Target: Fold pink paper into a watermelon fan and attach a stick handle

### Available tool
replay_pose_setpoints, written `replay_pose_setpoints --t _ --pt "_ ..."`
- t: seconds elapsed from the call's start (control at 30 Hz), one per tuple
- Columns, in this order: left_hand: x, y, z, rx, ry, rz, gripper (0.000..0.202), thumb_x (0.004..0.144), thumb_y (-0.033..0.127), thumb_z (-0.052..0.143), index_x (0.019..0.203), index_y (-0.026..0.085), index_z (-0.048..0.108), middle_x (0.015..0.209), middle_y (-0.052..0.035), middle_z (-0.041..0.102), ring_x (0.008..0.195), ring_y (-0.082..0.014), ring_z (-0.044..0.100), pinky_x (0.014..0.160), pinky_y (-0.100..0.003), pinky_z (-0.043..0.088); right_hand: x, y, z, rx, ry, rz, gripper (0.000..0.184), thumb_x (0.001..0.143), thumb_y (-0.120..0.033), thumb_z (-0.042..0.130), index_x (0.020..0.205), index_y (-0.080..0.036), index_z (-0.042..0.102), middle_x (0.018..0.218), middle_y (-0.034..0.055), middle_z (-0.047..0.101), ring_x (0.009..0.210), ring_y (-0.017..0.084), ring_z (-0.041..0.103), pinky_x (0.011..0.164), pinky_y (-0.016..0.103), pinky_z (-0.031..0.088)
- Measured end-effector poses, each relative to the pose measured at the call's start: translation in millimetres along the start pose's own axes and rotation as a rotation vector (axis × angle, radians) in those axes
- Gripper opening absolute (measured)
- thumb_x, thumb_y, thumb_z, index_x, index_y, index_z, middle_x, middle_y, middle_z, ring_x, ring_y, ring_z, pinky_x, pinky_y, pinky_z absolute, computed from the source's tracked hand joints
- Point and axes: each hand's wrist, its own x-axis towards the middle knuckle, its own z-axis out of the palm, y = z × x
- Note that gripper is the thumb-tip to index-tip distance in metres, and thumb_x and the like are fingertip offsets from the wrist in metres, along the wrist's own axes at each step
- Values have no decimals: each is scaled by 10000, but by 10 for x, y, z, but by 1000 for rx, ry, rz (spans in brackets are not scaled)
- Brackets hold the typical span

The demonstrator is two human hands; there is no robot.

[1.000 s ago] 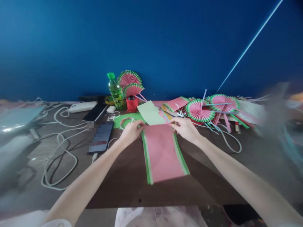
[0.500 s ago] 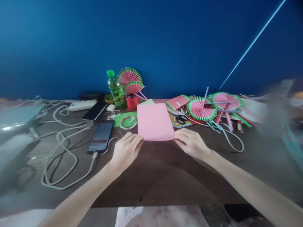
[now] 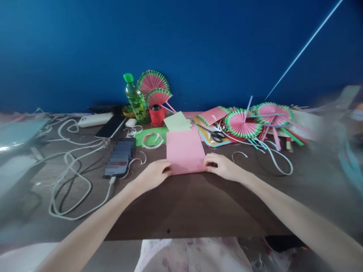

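A pink paper sheet [image 3: 185, 151] lies flat on the dark brown table [image 3: 198, 204], plain side up. My left hand [image 3: 154, 176] has its fingers curled over the sheet's near left corner. My right hand [image 3: 224, 166] pinches the near right corner, fingers bent on the paper edge. Both hands hold the near edge down on the table.
Behind the sheet lie a pale green paper [image 3: 178, 121], a tape ring [image 3: 152, 140], scissors [image 3: 215, 135], and several pink-and-green paper fans [image 3: 244, 123]. A green bottle [image 3: 134, 97] and red cup [image 3: 157, 115] stand at the wall. A phone [image 3: 118, 157] and white cables [image 3: 70, 177] lie left.
The striped pink-and-green sheet was turned over away from me, so its plain pink side shows. Both hands came from its far edge to its near corners.
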Motion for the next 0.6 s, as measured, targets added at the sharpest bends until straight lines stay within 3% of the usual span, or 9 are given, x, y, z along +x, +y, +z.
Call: replay_pose_setpoints --t 0.17,0.4,0.6 --pt "77 -58 -15 -8 -94 -25 212 828 266 470 647 170 525 722 -17 597 679 -150 540 626 -255 368 53 41 2 33 -29 63 144 783 -227 549 652 -174 527 738 -6 486 645 107 469 633 247 368" --pt "122 -120 26 34 -125 82 175 833 282 470 710 179 541 829 -15 622 813 -173 521 761 -312 335 83 62 10 7 -57 93 131 765 -228 562 652 -173 526 807 0 462 662 99 461 656 249 378" --pt "92 -106 7 12 -145 4 176 809 265 477 662 169 458 747 -4 560 782 -172 484 751 -317 322 97 67 10 45 -70 123 146 738 -210 579 630 -177 486 768 -8 447 640 99 456 620 244 382"
